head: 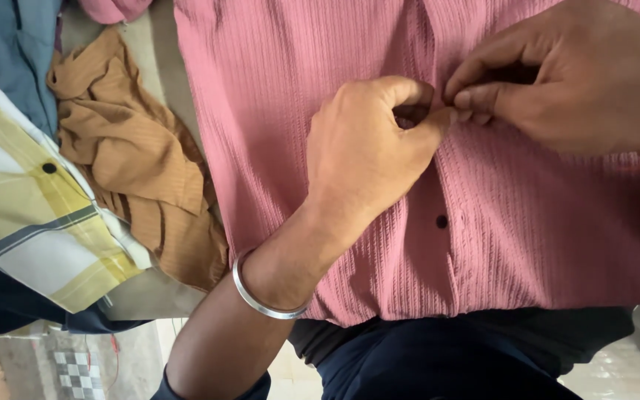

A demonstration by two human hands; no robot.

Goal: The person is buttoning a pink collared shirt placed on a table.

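Observation:
A pink ribbed shirt (pixel 275 89) lies spread flat in front of me, its button placket running down the middle with a dark button (pixel 441 221) lower down. My left hand (pixel 368 152), a silver bangle on its wrist, pinches the placket edge near the upper middle. My right hand (pixel 572 81), with an orange thread at the wrist, pinches the same spot from the right, fingertips touching those of the left. The button or hole between the fingertips is hidden.
A crumpled tan garment (pixel 131 159) lies left of the pink shirt. A yellow-and-white checked shirt (pixel 24 207) sits at the left edge, a blue garment (pixel 9 44) above it. Dark navy cloth (pixel 446 363) lies along the near edge.

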